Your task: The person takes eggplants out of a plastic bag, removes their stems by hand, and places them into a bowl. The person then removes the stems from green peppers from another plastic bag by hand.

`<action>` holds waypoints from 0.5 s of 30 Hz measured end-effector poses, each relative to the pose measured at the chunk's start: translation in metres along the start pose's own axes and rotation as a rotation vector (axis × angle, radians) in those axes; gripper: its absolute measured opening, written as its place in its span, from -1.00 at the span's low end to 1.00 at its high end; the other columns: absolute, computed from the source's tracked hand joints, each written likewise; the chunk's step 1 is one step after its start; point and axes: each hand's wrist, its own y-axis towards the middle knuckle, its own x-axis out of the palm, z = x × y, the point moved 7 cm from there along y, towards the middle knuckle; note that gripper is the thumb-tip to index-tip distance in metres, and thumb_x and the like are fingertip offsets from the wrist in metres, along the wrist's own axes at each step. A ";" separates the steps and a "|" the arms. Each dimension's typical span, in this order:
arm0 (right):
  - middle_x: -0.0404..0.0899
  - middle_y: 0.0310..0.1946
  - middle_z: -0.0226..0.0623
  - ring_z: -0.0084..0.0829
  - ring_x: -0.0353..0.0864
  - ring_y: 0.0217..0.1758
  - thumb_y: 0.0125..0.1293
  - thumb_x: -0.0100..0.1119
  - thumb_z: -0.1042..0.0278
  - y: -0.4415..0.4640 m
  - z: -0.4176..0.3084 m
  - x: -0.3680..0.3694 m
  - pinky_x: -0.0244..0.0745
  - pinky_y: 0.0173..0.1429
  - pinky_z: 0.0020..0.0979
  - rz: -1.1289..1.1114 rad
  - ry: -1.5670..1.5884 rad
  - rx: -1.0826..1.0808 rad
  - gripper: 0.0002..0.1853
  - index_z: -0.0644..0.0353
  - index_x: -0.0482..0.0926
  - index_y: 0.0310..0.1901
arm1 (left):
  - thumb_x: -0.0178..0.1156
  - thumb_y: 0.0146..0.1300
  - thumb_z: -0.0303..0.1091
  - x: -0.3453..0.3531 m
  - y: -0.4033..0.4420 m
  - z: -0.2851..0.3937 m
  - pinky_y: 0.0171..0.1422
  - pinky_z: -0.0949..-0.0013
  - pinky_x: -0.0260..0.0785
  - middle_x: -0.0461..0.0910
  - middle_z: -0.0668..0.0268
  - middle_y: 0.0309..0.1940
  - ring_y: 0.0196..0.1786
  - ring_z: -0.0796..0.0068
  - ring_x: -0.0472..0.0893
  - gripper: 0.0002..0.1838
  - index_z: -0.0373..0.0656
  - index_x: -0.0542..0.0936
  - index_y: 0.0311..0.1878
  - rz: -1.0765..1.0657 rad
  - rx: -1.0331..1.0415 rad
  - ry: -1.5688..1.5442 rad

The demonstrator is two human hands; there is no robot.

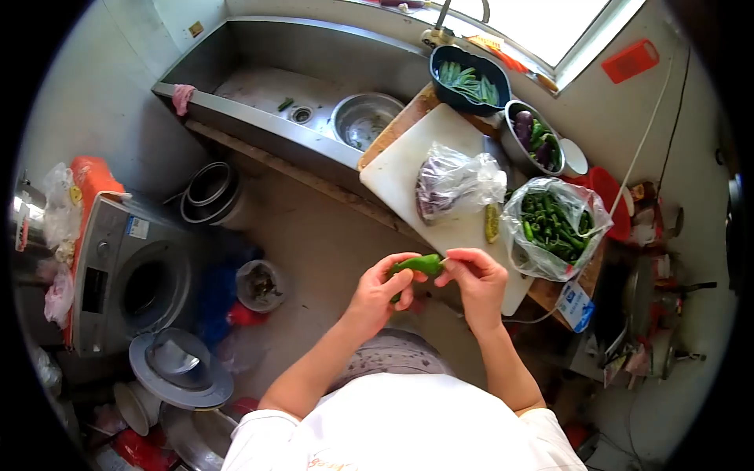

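Observation:
A green pepper [422, 265] is held in front of the body, over the floor beside the counter. My left hand [378, 289] is wrapped round its body, fingers closed. My right hand [476, 284] pinches its stem end between thumb and fingertips. To the right, a clear plastic bag [528, 259] holds many green peppers [556, 228]. On the white cutting board [393, 174] lies a clear bag with something purple [437, 187], and a yellowish-green vegetable [492, 223] lies near the board's right side.
Behind are a metal sink [259, 106] with a steel bowl [363, 119], a dark basin of green pods [471, 82] and a bowl of eggplants and peppers [534, 141]. A washing machine [100, 271] and a bin [261, 286] stand left. Pans [638, 292] are at right.

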 end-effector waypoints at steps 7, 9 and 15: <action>0.63 -0.48 -0.21 -0.46 0.64 -0.48 0.22 0.19 0.57 -0.013 0.022 0.048 0.50 -0.39 -0.51 -0.304 -0.221 0.231 -0.89 0.36 0.61 -0.22 | 0.11 0.36 -0.37 -0.033 -0.004 0.011 -0.39 0.53 0.24 0.54 0.31 -0.38 -0.45 0.62 0.42 -0.91 -0.17 0.50 -0.19 0.202 0.106 0.099; 0.58 -0.54 -0.28 -0.56 0.54 -0.59 0.24 0.16 0.57 -0.013 0.017 0.058 0.43 -0.52 -0.54 -0.326 -0.365 -0.022 -0.88 0.38 0.61 -0.21 | 0.13 0.36 -0.34 -0.038 -0.006 0.017 -0.40 0.55 0.25 0.54 0.33 -0.41 -0.45 0.64 0.42 -0.90 -0.14 0.48 -0.25 0.307 0.144 0.101; 0.50 -0.65 -0.34 -0.62 0.44 -0.68 0.22 0.18 0.46 -0.023 0.036 0.089 0.36 -0.60 -0.54 -0.449 -0.381 0.009 -0.85 0.40 0.62 -0.36 | 0.13 0.37 -0.23 -0.055 -0.003 0.013 -0.34 0.53 0.30 0.49 0.32 -0.53 -0.43 0.59 0.43 -0.75 -0.08 0.40 -0.42 0.376 0.265 -0.082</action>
